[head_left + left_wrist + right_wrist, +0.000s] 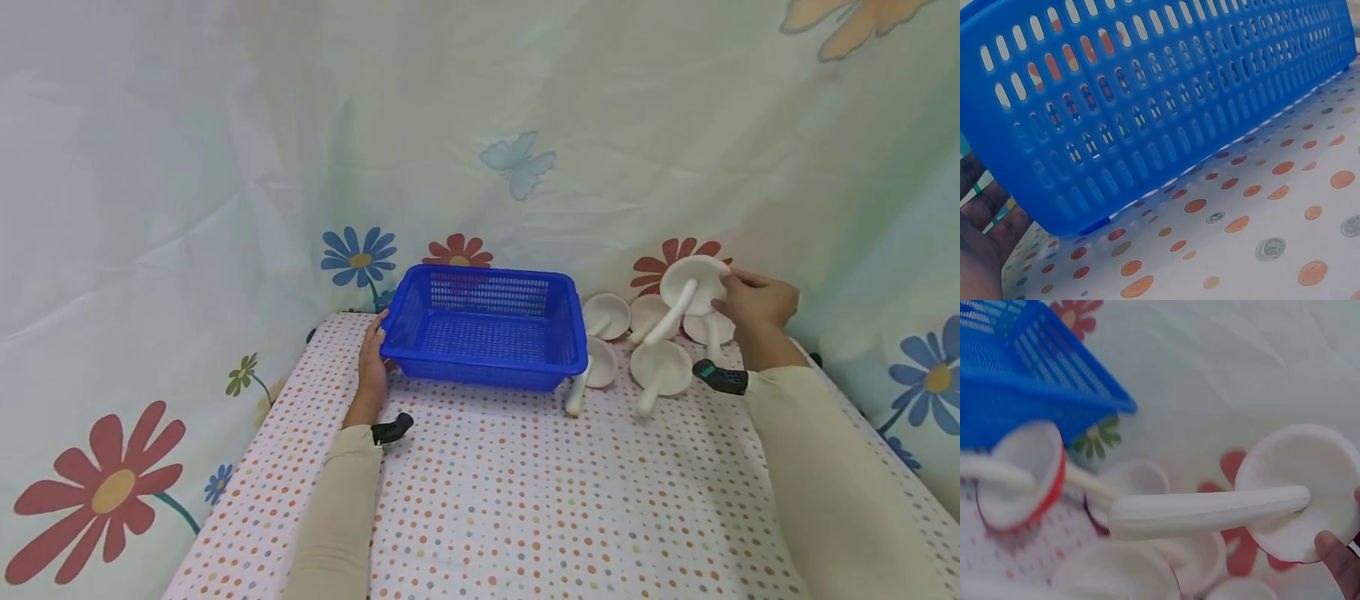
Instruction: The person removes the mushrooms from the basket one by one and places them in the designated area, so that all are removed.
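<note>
My right hand (753,304) pinches the rim of a toy mushroom (697,287) and holds it above the others. Its pale underside and white stem (1210,512) face me, and the right wrist view shows a thin red edge on the cap. A thumb (1335,559) lies on the rim there; most of that hand is out of frame. At the left end of a blue plastic basket (480,375), my left hand (372,367) touches the outside wall with extended fingers (991,203). The basket stands upright, nothing visible inside.
Several more toy mushrooms, among them one at the front (660,371) and one beside the basket (600,362), lie stem-up right of the basket. A dotted cloth (480,492) covers the table. Behind it hangs a flowered curtain (420,125).
</note>
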Motion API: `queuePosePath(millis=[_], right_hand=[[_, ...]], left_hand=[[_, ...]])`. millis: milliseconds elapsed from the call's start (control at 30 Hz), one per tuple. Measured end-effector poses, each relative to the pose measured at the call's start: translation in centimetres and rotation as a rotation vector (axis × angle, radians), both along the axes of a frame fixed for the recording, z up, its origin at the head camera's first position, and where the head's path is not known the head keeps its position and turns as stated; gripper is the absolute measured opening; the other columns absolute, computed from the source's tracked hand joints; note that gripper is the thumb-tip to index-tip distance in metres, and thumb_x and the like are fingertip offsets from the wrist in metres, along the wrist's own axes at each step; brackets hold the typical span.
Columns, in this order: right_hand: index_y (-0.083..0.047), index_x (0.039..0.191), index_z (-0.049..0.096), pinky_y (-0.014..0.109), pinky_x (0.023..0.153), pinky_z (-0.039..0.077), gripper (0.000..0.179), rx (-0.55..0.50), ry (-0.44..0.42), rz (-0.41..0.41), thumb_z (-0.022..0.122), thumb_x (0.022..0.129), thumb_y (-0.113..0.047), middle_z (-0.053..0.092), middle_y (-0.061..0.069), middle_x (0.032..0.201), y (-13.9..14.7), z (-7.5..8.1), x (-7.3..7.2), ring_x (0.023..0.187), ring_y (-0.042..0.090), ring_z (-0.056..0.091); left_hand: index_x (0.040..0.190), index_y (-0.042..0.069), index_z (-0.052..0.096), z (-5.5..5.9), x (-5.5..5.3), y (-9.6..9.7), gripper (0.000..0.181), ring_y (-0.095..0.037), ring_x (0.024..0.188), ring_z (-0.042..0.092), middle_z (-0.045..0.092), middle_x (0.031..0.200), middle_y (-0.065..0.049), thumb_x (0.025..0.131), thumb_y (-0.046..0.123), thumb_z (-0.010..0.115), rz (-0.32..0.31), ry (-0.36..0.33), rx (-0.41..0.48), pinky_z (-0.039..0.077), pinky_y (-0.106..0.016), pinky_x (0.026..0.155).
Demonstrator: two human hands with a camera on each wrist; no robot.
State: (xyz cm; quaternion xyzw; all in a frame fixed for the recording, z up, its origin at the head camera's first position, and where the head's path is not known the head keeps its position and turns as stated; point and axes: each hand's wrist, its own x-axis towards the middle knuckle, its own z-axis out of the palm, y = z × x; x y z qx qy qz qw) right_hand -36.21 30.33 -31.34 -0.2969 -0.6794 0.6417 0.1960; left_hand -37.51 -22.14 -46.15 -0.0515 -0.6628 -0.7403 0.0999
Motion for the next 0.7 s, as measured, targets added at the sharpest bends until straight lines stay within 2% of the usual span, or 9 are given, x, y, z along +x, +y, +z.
queuePosePath(millis=[100, 200, 300, 367, 433, 467, 533, 600, 700], right_hand=[[-0.021, 0.14, 0.056, 0.012, 0.058, 0.051, 0.057, -0.051, -0.016, -0.033, 0.069, 0.087, -0.04, 0.056, -0.017, 0.104, 2.7, -1.2, 1.7, 0.067, -0.004, 0.062], [-0.023, 0.144, 0.051, 0.012, 0.055, 0.05, 0.062, -0.062, -0.071, -0.063, 0.068, 0.087, -0.043, 0.054, -0.018, 0.104, 4.9, -2.3, 3.3, 0.058, -0.006, 0.061], [-0.025, 0.146, 0.048, 0.012, 0.053, 0.048, 0.062, -0.053, -0.139, -0.077, 0.066, 0.089, -0.044, 0.053, -0.018, 0.108, 6.4, -3.7, 4.3, 0.055, -0.007, 0.06], [-0.03, 0.14, 0.053, 0.013, 0.053, 0.049, 0.051, -0.063, -0.153, -0.088, 0.065, 0.091, -0.039, 0.05, -0.018, 0.1, 7.2, -4.9, 4.7, 0.052, -0.005, 0.059], [-0.033, 0.125, 0.06, 0.014, 0.053, 0.05, 0.034, -0.059, -0.169, -0.102, 0.064, 0.092, -0.035, 0.05, -0.016, 0.099, 7.8, -6.4, 5.0, 0.051, -0.003, 0.059], [-0.033, 0.117, 0.061, 0.015, 0.053, 0.051, 0.024, -0.047, -0.178, -0.105, 0.063, 0.093, -0.033, 0.048, -0.016, 0.095, 8.0, -7.2, 5.1, 0.049, -0.003, 0.058], [-0.029, 0.112, 0.061, 0.015, 0.054, 0.052, 0.018, -0.013, -0.199, -0.111, 0.061, 0.094, -0.03, 0.047, -0.015, 0.094, 8.2, -8.6, 5.3, 0.049, -0.003, 0.058], [-0.028, 0.116, 0.062, 0.015, 0.055, 0.051, 0.022, 0.024, -0.226, -0.121, 0.058, 0.095, -0.03, 0.046, -0.014, 0.093, 8.2, -9.7, 5.4, 0.048, -0.004, 0.058], [-0.021, 0.136, 0.057, 0.013, 0.054, 0.05, 0.041, 0.069, -0.26, -0.135, 0.055, 0.097, -0.031, 0.047, -0.014, 0.094, 8.1, -10.9, 5.5, 0.05, -0.006, 0.055]], left_hand=[[0.154, 0.023, 0.033, -0.1, 0.1, 0.1, 0.05, -0.036, 0.137, 0.044, 0.037, 0.156, -0.011, 0.105, 0.032, 0.032, 0.007, 0.007, 0.01, 0.038, -0.056, 0.108], [0.154, 0.023, 0.033, -0.1, 0.0, 0.1, 0.051, -0.036, 0.137, 0.043, 0.037, 0.156, -0.011, 0.104, 0.031, 0.032, 0.01, 0.019, 0.013, 0.038, -0.055, 0.108], [0.154, 0.023, 0.034, 0.1, 0.1, -0.2, 0.051, -0.036, 0.138, 0.042, 0.036, 0.157, -0.01, 0.103, 0.03, 0.032, 0.02, 0.018, 0.027, 0.037, -0.055, 0.109], [0.154, 0.023, 0.033, 0.3, 0.2, -0.3, 0.051, -0.035, 0.138, 0.042, 0.035, 0.158, -0.01, 0.103, 0.029, 0.032, 0.026, 0.015, 0.034, 0.036, -0.055, 0.11], [0.154, 0.023, 0.033, 0.5, 0.5, -0.3, 0.051, -0.035, 0.137, 0.042, 0.035, 0.157, -0.01, 0.103, 0.029, 0.031, 0.033, 0.008, 0.039, 0.037, -0.054, 0.108], [0.154, 0.023, 0.033, 0.5, 0.5, -0.2, 0.051, -0.035, 0.137, 0.043, 0.035, 0.157, -0.01, 0.103, 0.029, 0.031, 0.036, 0.006, 0.037, 0.037, -0.053, 0.107], [0.154, 0.022, 0.033, 0.5, 0.6, -0.1, 0.051, -0.036, 0.135, 0.044, 0.036, 0.157, -0.01, 0.103, 0.028, 0.03, 0.04, 0.006, 0.036, 0.039, -0.05, 0.104], [0.154, 0.022, 0.033, 0.4, 0.7, 0.1, 0.051, -0.036, 0.135, 0.044, 0.035, 0.157, -0.01, 0.104, 0.029, 0.029, 0.034, 0.007, 0.033, 0.04, -0.047, 0.102], [0.155, 0.022, 0.032, 0.3, 0.8, 0.5, 0.052, -0.038, 0.133, 0.044, 0.035, 0.156, -0.011, 0.104, 0.03, 0.029, 0.015, 0.011, 0.039, 0.041, -0.044, 0.097]])
